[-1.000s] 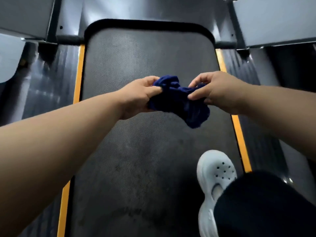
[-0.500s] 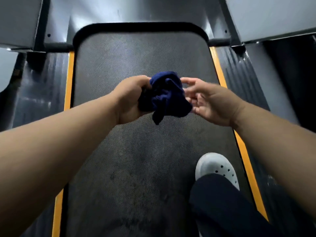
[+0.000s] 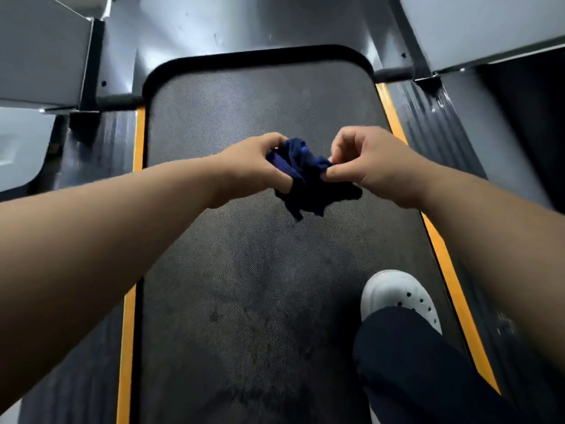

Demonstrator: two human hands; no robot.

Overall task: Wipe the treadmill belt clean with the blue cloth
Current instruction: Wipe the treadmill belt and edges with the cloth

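Note:
A crumpled dark blue cloth (image 3: 308, 179) hangs in the air between both hands, above the black textured treadmill belt (image 3: 244, 270). My left hand (image 3: 253, 166) grips the cloth's left side with curled fingers. My right hand (image 3: 363, 160) pinches its right edge between thumb and fingertips. The cloth's lower folds dangle loose and do not touch the belt. Dull grey smudges show on the belt in front of me.
Yellow strips (image 3: 134, 301) and ribbed dark side rails (image 3: 428, 127) border the belt on both sides. Grey frame uprights (image 3: 46, 56) stand at the top corners. My white perforated shoe (image 3: 400, 298) and dark trouser leg (image 3: 428, 377) are on the belt's lower right.
My right hand, open beside the cloth half a second ago, now pinches its right edge. The cloth has spread a little between the two hands. The view has tilted slightly.

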